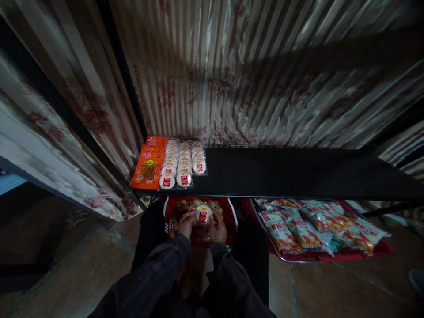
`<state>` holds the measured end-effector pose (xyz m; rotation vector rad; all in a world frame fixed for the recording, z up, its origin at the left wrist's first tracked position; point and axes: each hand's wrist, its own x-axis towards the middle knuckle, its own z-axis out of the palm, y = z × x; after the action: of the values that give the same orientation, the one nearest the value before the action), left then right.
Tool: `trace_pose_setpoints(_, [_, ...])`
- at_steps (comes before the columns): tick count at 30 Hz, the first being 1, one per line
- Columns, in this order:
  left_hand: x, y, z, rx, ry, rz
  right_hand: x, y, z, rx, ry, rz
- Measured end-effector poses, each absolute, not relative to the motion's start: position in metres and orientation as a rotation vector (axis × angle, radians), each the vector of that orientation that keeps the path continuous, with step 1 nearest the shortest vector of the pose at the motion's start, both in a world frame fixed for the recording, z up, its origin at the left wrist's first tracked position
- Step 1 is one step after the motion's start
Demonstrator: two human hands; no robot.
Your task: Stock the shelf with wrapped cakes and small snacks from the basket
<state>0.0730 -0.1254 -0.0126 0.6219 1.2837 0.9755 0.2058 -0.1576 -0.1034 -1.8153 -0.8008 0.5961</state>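
Note:
My left hand (pixel 187 223) and my right hand (pixel 217 227) are both closed around a clear packet holding a round white cake with a red label (pixel 203 213). They hold it just above a red basket (pixel 232 211) full of similar packets, between my knees. On the black shelf (pixel 298 172) above, rows of the same round cake packets (pixel 183 161) lie at the left end, beside a stack of orange snack packs (pixel 149 166).
A second red basket (pixel 380 249) at the right holds several red-and-white snack bags (pixel 308 227). A striped, stained curtain wall (pixel 251 75) stands behind the shelf. Tiled floor (pixel 66 265) spreads to the left, and a shoe tip (pixel 416 279) shows at far right.

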Motion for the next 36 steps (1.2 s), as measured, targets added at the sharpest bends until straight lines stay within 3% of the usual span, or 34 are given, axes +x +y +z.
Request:
trace_pose_setpoints(22, [0.095, -0.083, 0.008, 1.067, 1.203, 1.243, 0.211, -0.096, -0.019, -1.702, -0.888, 0.454])
trace_pose_setpoints(36, [0.107, -0.05, 0.024, 1.09, 1.373, 1.215, 0.229, -0.047, -0.023, -1.648, -0.952, 0.452])
